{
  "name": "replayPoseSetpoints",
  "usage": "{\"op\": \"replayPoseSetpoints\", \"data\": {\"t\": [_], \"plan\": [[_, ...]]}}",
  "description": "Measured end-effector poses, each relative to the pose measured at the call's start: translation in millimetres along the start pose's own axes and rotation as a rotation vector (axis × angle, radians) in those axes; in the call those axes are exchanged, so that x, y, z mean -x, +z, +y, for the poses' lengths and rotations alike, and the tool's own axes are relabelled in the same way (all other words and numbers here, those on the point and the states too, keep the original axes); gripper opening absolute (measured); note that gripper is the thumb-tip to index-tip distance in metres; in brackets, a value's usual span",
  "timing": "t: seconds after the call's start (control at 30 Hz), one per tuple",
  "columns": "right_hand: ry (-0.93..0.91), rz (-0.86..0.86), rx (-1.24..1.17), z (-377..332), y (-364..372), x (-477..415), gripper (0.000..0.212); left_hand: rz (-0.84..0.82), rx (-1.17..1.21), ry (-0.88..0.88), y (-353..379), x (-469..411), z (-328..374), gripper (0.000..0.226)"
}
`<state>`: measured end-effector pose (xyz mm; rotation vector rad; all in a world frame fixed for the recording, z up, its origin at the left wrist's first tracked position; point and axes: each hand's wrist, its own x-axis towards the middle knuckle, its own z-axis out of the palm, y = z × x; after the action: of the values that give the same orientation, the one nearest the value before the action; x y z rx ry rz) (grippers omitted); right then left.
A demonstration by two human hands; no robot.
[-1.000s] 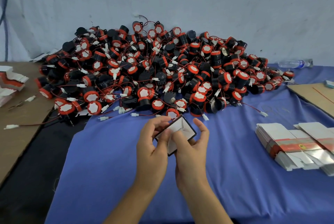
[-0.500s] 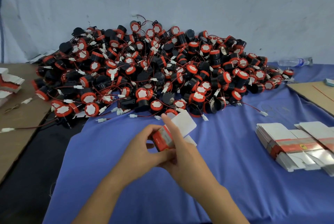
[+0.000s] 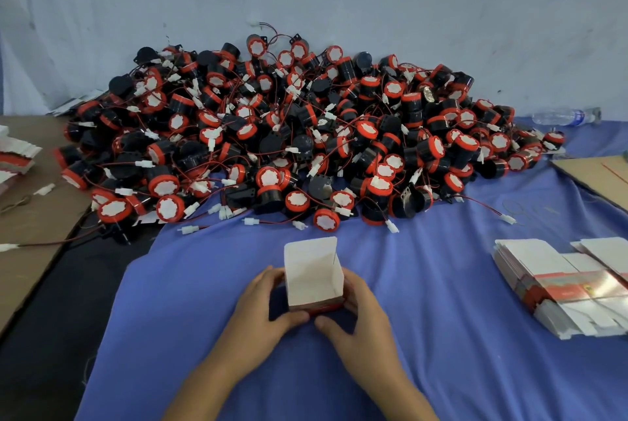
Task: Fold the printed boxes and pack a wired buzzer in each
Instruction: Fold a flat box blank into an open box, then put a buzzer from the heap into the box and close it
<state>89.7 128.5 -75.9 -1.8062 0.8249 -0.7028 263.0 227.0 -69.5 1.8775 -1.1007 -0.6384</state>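
head view: the box [image 3: 311,276] stands upright on the blue-covered bench [image 3: 441,352], its white lid flap open and raised. the left hand [image 3: 268,312] and right hand [image 3: 356,318] clasp its lower half from either side, fingers curled round it, thumbs nearly meeting at the red front. behind it lies a big heap of buzzers [image 3: 289,135]. flat boxes [image 3: 557,281] are stacked well to the right, and a bottle [image 3: 564,115] lies by the wall.

I count one folded box [image 3: 312,276], two hands, left hand [image 3: 268,315] and right hand [image 3: 360,315], one bottle [image 3: 560,116], two cardboard sheets, left sheet [image 3: 30,233] and right sheet [image 3: 598,179], one heap of buzzers [image 3: 306,135] and stacked flat boxes [image 3: 557,284], both too many to number
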Motion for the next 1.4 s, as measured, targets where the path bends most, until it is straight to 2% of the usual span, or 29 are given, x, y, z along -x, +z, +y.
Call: {"op": "replayPoseSetpoints", "data": {"t": [0.07, 0.13, 0.23, 0.27, 0.33, 0.43, 0.6, 0.7, 0.77, 0.83, 0.97, 1.03, 1.1, 1.2, 1.27, 1.33, 1.4], "plan": [[0.078, -0.052, -0.121, 1.8, -9.7, -7.5, 0.069, -0.100, -0.008, -0.053, -11.5, -1.7, -4.7, 0.082], [0.210, -0.031, -0.226, 2.0, -22.2, -21.0, 0.066, -0.158, 0.077, -0.062, -29.5, -5.3, -9.4, 0.086], [0.303, 0.066, -0.292, 3.0, -33.1, -56.0, 0.053, -0.008, 0.320, -0.082, -50.4, -20.1, -5.3, 0.048], [0.307, 0.078, -0.298, 1.8, -32.7, -71.0, 0.048, 0.048, 0.350, -0.093, -51.3, -30.9, -1.3, 0.042], [0.280, 0.057, -0.273, -3.3, -26.2, -104.2, 0.045, 0.057, 0.346, -0.090, -46.7, -60.6, 9.5, 0.039], [0.217, 0.061, -0.212, -8.2, -10.2, -142.2, 0.041, -0.040, 0.249, -0.011, -27.4, -112.4, 23.5, 0.036], [0.212, 0.215, -0.178, 0.1, 9.6, -159.6, 0.029, -0.088, 0.057, 0.051, -0.5, -171.3, 31.2, 0.049], [0.199, 0.308, -0.215, -4.1, 12.2, -161.3, 0.034, -0.088, 0.033, 0.089, -1.9, -183.6, 28.9, 0.060], [0.131, 0.305, -0.231, -17.3, 8.5, -161.1, 0.044, -0.088, 0.070, 0.121, -7.5, -184.3, 32.7, 0.063], [0.047, 0.263, -0.245, -37.2, 2.1, -161.3, 0.054, -0.073, 0.139, 0.172, -14.8, -181.4, 43.6, 0.055], [-0.167, 0.187, -0.302, -83.4, -12.4, -161.0, 0.056, 0.010, 0.228, 0.290, -37.1, -171.0, 78.2, 0.046], [-0.267, 0.142, -0.308, -100.5, -20.1, -158.8, 0.055, 0.083, 0.271, 0.302, -50.1, -164.9, 94.2, 0.044], [-0.334, 0.105, -0.293, -112.0, -26.6, -156.0, 0.054, 0.157, 0.322, 0.271, -59.9, -158.0, 108.1, 0.051], [-0.330, 0.097, -0.187, -120.0, -33.3, -148.9, 0.050, 0.195, 0.482, 0.209, -66.6, -148.4, 129.3, 0.069], [-0.287, 0.121, -0.004, -116.1, -35.7, -141.7, 0.046, 0.228, 0.598, 0.168, -66.3, -145.3, 141.5, 0.072], [-0.235, 0.166, 0.134, -110.8, -40.1, -132.6, 0.034, 0.251, 0.677, 0.127, -63.8, -141.7, 152.1, 0.062], [-0.162, 0.180, 0.112, -111.0, -50.1, -125.5, 0.019, 0.242, 0.715, 0.079, -62.3, -137.6, 158.1, 0.047]]}}
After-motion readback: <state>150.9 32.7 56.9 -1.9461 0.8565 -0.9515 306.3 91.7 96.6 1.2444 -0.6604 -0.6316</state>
